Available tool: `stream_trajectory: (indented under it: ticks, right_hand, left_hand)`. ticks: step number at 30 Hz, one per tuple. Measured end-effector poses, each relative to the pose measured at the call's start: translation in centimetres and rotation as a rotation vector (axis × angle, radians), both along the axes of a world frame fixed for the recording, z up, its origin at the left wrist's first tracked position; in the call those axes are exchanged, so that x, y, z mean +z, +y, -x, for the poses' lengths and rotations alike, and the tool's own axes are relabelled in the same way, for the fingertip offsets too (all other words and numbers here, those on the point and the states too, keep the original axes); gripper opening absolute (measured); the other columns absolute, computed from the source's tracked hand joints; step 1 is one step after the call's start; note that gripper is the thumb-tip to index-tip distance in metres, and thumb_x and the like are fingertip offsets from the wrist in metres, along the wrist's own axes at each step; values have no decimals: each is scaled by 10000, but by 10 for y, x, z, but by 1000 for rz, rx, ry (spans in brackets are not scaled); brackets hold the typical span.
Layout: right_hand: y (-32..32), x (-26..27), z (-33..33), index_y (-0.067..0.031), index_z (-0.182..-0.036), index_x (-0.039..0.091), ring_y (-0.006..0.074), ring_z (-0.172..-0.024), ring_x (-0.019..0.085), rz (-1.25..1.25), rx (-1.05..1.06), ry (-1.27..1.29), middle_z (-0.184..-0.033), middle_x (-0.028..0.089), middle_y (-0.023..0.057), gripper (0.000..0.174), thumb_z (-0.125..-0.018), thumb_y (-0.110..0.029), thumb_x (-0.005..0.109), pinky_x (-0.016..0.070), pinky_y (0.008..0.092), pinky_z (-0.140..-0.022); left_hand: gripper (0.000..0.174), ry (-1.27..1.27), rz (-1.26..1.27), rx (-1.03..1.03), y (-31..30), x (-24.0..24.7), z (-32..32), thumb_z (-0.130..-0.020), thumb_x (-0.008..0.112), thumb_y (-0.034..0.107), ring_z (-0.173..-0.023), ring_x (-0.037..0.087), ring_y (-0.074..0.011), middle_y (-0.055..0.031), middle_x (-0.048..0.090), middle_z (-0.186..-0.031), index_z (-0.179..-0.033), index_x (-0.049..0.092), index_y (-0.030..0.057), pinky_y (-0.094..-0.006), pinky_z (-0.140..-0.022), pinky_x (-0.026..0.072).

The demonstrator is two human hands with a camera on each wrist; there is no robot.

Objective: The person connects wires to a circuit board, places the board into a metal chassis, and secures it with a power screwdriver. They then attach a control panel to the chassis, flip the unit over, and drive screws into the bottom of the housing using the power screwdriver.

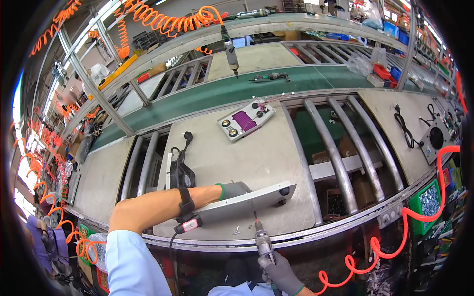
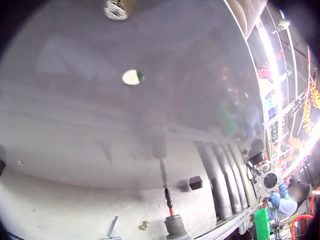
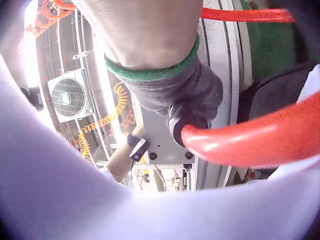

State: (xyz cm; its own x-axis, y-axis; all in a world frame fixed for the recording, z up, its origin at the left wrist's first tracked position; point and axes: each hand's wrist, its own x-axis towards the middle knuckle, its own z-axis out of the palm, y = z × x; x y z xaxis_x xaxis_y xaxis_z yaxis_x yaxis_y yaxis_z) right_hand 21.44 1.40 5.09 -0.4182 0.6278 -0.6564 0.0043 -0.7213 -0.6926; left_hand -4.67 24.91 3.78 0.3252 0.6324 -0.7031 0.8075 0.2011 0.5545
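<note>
A grey metal panel (image 1: 242,201) with black feet stands tilted on the work board near its front edge. The gloved left hand (image 1: 236,190) is behind its upper edge, gripping it, with the fingers partly hidden. Below the panel, the gloved right hand (image 1: 281,274) grips a power screwdriver (image 1: 263,241) whose bit points at the panel's lower side. In the left wrist view the screwdriver bit (image 2: 168,200) is close to the panel's surface (image 2: 90,115); contact cannot be told. From the right wrist, the right hand (image 3: 192,100) is seen wrapped round the tool, beside a red air hose (image 3: 255,137).
Behind the panel lie a black fan with a cord (image 1: 182,172) and a plate with purple winding (image 1: 244,122). Small metal pieces (image 1: 237,230) lie on the board near its front edge. Metal rollers (image 1: 331,158) run to the right, and another screwdriver (image 1: 229,53) hangs overhead.
</note>
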Motion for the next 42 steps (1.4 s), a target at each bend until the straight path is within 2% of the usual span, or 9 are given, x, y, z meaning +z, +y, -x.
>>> stream_trajectory:
  ticks: [18,20,22,23,26,28,30,35,42]
  right_hand:
    - [-5,1,4,-51,-1108,563,95,-541,569,-157,23,-117,-705,570,24,289,-973,-286,661,475,260,-478]
    - [-5,3,-1,-51,-1115,564,93,-545,571,-159,35,-142,-713,571,22,287,-970,-278,664,477,261,-480]
    - [-14,-5,-9,-34,-1131,558,95,-551,567,-171,14,-125,-732,564,31,380,-943,-324,715,484,273,-478]
    - [-17,-1,-14,-36,-1127,560,92,-551,567,-179,19,-145,-739,563,31,377,-938,-320,720,482,273,-475]
    - [-29,-1,-27,-45,-1116,554,90,-547,572,-173,-1,-159,-737,568,30,349,-935,-297,715,477,271,-471]
    - [-33,1,-32,-59,-1096,544,90,-542,578,-160,-8,-172,-722,575,27,288,-942,-252,694,466,264,-465]
    - [-36,1,-36,-60,-1086,541,91,-538,578,-177,-17,-187,-719,575,29,285,-940,-250,697,466,264,-464]
    - [-39,13,-39,-43,-1107,542,88,-541,579,-191,-39,-194,-736,574,30,309,-931,-236,708,468,266,-466]
    - [-46,14,-36,-37,-1143,546,82,-553,575,-226,-25,-211,-758,563,20,338,-927,-235,715,472,264,-474]
  left_hand:
    - [443,-29,-112,-91,24,-41,19,-874,618,258,-1064,689,-313,-210,716,-1218,-1227,711,7,-448,-919,510]
    - [413,205,-413,-242,15,21,-1,-900,601,305,-998,696,-355,-249,718,-1133,-1151,727,2,-447,-900,517]
    - [381,177,-769,40,-9,80,-18,-936,595,330,-950,697,-375,-249,720,-1035,-1082,729,4,-441,-880,527]
    - [352,5,-912,98,-22,98,-15,-963,647,336,-894,707,-280,-196,739,-987,-1080,720,12,-396,-834,539]
    - [217,-203,-863,204,-101,157,-31,-963,664,201,-810,690,-182,-150,721,-883,-1021,701,-6,-340,-744,542]
    - [182,-182,-947,41,-140,131,-31,-949,670,181,-795,698,-209,-144,717,-876,-999,705,10,-357,-730,545]
    - [127,-82,-1041,20,-163,89,-38,-891,703,166,-800,681,-340,-142,695,-868,-956,718,57,-421,-726,549]
    - [142,112,-1050,89,-173,3,-41,-878,704,195,-846,670,-337,-125,668,-893,-965,735,88,-451,-742,550]
    - [133,115,-1139,75,-167,-16,-43,-873,691,159,-831,671,-355,-140,680,-879,-962,738,72,-429,-735,555]
